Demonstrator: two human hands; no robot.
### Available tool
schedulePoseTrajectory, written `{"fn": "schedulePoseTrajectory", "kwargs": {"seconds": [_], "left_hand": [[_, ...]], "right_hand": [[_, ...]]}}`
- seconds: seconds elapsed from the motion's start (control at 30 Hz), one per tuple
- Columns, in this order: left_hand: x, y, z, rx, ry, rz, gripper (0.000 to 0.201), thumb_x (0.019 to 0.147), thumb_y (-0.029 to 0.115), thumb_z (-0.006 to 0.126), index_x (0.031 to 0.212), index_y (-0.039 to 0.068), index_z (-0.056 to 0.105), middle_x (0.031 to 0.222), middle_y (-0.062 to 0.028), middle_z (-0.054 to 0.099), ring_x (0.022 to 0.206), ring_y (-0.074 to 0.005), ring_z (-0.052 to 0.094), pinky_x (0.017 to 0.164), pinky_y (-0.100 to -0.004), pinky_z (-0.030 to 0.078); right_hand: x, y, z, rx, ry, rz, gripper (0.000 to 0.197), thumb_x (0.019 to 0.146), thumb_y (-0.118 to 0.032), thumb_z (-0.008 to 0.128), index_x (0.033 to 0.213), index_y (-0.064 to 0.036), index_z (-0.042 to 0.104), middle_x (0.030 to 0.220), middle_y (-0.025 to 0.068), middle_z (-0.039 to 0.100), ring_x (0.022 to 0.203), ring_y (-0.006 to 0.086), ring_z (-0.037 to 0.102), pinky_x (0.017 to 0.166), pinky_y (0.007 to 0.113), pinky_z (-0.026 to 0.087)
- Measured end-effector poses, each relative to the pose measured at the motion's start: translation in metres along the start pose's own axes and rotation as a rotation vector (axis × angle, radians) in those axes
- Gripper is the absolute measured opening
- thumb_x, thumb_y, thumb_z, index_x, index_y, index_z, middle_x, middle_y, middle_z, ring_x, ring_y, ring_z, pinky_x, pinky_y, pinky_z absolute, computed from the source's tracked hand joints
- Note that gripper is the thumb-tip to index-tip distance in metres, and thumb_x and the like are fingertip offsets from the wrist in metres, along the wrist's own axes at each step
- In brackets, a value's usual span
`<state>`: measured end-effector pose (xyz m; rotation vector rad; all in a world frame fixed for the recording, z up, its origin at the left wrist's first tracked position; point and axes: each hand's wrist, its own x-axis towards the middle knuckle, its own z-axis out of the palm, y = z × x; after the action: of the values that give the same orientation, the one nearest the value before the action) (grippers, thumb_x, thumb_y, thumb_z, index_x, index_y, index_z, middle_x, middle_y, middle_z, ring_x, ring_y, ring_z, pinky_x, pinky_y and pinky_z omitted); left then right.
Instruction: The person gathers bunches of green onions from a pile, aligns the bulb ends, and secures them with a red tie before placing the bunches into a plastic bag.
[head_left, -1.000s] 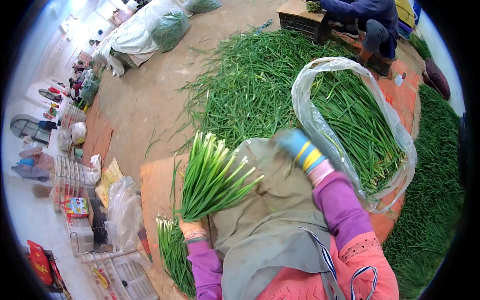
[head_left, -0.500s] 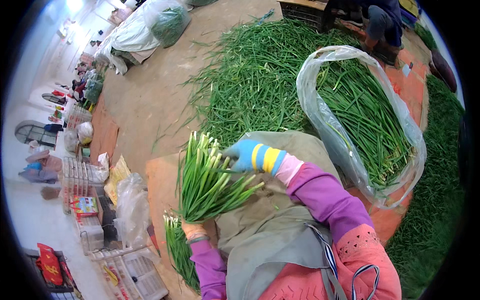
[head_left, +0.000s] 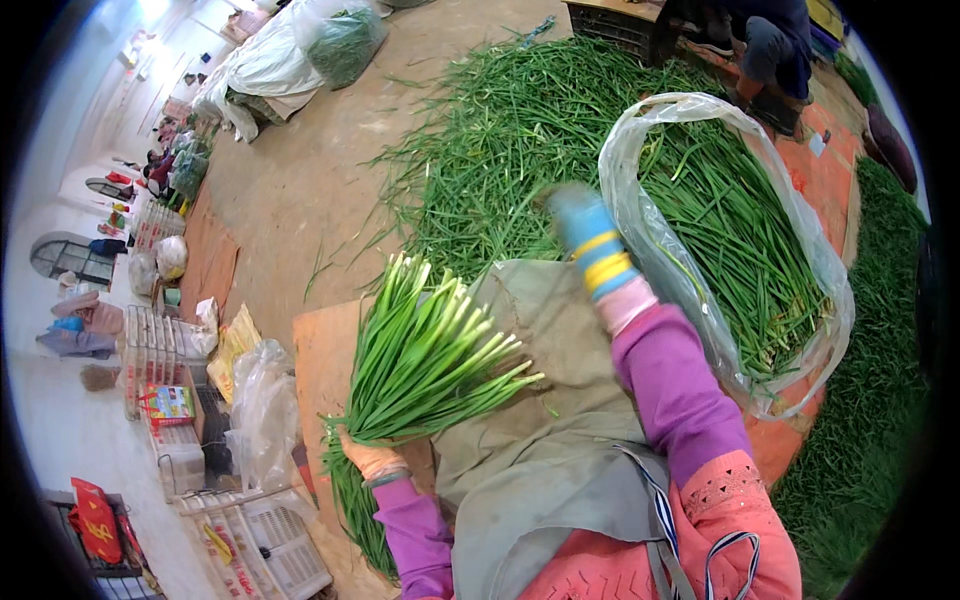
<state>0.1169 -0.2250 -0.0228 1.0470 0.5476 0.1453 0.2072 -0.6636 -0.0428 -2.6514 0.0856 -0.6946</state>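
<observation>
My left hand [head_left: 370,457], in an orange glove, is wrapped round a thick bunch of garlic chives [head_left: 420,370]. Their pale stem ends fan out up and to the right, over the grey-green apron [head_left: 540,330] on my lap. My right hand [head_left: 580,225], in a blue glove with yellow bands, is over the near edge of a loose heap of green leaves [head_left: 500,150], left of the open plastic bag. Motion smears its fingers, so whether they hold anything does not show. More chives [head_left: 355,510] lie beside and below my left hand.
An open clear plastic bag [head_left: 625,180] full of chives lies at right on orange sheeting [head_left: 835,130]. Another person [head_left: 770,60] crouches at the far right by a dark crate [head_left: 608,35]. Plastic crates [head_left: 255,550] and bags [head_left: 265,410] line the left.
My right hand has left the bunch and moved up and right to the leaf heap. The bunch in my left hand has spread wider, and that hand has shifted slightly left.
</observation>
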Motion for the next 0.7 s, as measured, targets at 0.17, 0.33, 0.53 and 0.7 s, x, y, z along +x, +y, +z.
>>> {"fn": "schedulePoseTrajectory", "kwargs": {"seconds": [0.17, 0.33, 0.53, 0.7], "left_hand": [[-0.012, 0.018, 0.007, -0.075, 0.148, 0.0, 0.054, 0.088, 0.045, 0.038, 0.116, 0.0, 0.048, 0.118, -0.0155, 0.052, 0.103, -0.0316, 0.051, 0.091, -0.0429, 0.04], [0.007, 0.014, -0.002, -0.048, 0.083, -0.001, 0.055, 0.087, 0.047, 0.038, 0.115, 0.001, 0.049, 0.114, -0.0156, 0.053, 0.101, -0.0323, 0.051, 0.088, -0.0445, 0.042], [-0.001, 0.009, -0.011, -0.083, 0.138, 0.007, 0.057, 0.086, 0.048, 0.038, 0.115, 0.001, 0.049, 0.116, -0.0165, 0.051, 0.102, -0.0333, 0.049, 0.088, -0.046, 0.041], [0.023, -0.008, -0.039, -0.15, 0.059, 0.04, 0.033, 0.085, 0.041, 0.045, 0.078, 0.011, 0.057, 0.093, -0.0086, 0.06, 0.086, -0.0268, 0.055, 0.08, -0.0424, 0.045]], "right_hand": [[-0.006, -0.06, -0.075, 1.453, -0.286, 1.215, 0.032, 0.087, -0.031, 0.051, 0.11, -0.0087, 0.051, 0.082, 0.0081, 0.057, 0.067, 0.0235, 0.059, 0.051, 0.037, 0.05], [-0.07, -0.119, -0.07, 0.791, -0.682, 0.265, 0.038, 0.078, -0.031, 0.058, 0.105, -0.0048, 0.057, 0.082, 0.0088, 0.063, 0.077, 0.0213, 0.06, 0.069, 0.029, 0.047], [-0.053, -0.039, -0.067, 1.224, -0.285, 1.021, 0.039, 0.076, -0.025, 0.06, 0.11, -0.0063, 0.055, 0.082, 0.0079, 0.058, 0.061, 0.0162, 0.054, 0.046, 0.033, 0.048], [-0.044, -0.068, -0.051, 1.299, -0.745, 0.494, 0.058, 0.079, -0.021, 0.063, 0.128, -0.0017, 0.039, 0.109, 0.008, 0.053, 0.097, 0.0143, 0.05, 0.082, 0.028, 0.045]]}}
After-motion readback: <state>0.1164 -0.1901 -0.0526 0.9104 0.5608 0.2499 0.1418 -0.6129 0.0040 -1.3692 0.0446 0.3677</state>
